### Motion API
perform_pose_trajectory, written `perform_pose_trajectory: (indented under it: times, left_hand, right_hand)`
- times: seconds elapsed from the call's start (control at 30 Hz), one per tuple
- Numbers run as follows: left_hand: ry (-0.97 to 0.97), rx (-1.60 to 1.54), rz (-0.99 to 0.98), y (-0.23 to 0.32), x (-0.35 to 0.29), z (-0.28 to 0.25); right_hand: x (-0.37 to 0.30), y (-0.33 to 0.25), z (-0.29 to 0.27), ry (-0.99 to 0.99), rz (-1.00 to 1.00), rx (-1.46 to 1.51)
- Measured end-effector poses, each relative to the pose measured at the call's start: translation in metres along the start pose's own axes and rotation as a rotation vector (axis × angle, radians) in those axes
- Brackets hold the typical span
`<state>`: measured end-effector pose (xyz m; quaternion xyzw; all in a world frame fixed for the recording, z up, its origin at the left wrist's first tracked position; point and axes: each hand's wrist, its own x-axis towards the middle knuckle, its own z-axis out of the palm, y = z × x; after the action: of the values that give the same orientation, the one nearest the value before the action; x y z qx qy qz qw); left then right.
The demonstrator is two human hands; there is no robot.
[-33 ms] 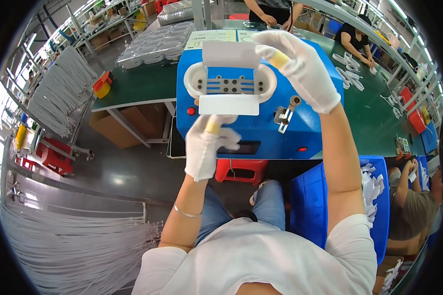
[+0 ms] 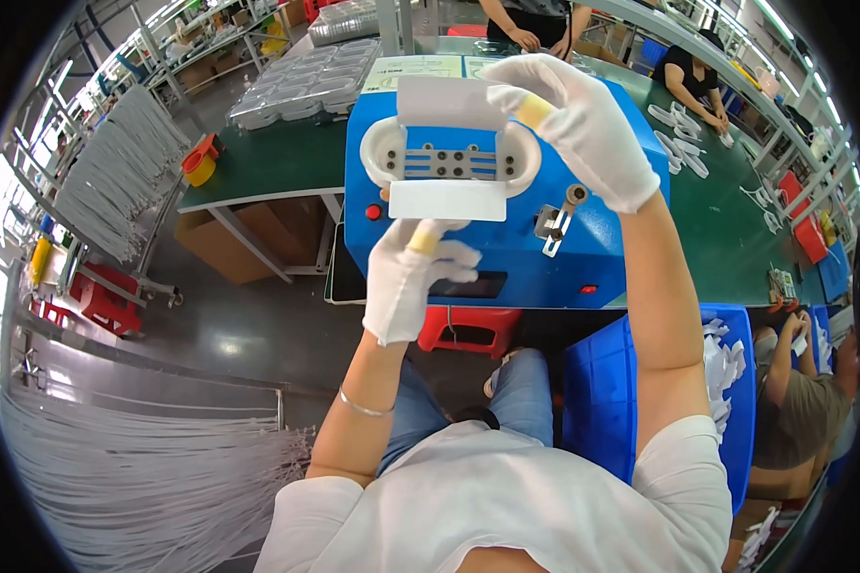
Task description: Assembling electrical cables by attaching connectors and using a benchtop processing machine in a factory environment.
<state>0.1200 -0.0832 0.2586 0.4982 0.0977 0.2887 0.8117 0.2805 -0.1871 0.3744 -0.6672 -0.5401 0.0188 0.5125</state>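
Both gloved hands edge inward slightly over the blue machine

Since the earlier frame, the left hand (image 2: 398, 286) has shifted a little to the right, its fingers now more spread, and the right hand (image 2: 597, 134) has slid slightly left. Its thumb and index finger curve at the right end of the upper white panel (image 2: 449, 100); whether they pinch it cannot be told. Left fingertips meet the near edge of the lower white panel (image 2: 447, 201), with the other fingers loosely bent; a grip there cannot be confirmed either.

Both panels lie on the front of the blue machine (image 2: 602, 244), one above and one below a metal fixture (image 2: 449, 164) flanked by rounded white pieces (image 2: 378, 153). A red button (image 2: 374, 211) sits left of the lower panel, and a metal bracket (image 2: 550, 222) to its right. The machine stands on a green counter (image 2: 258, 177), with a blue bin (image 2: 597, 382) near the right forearm.
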Motion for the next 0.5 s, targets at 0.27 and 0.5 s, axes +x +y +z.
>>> perform_pose_trajectory:
  times: [0.27, 0.5]
  left_hand:
    - [-0.251, -0.008, -0.037, 0.000, 0.031, -0.022]
    - [-0.198, 0.194, -0.187, 0.038, 0.004, -0.047]
  right_hand:
    - [0.015, -0.004, 0.021, 0.027, -0.048, -0.157]
    - [0.009, -0.013, 0.034, 0.054, -0.026, -0.156]
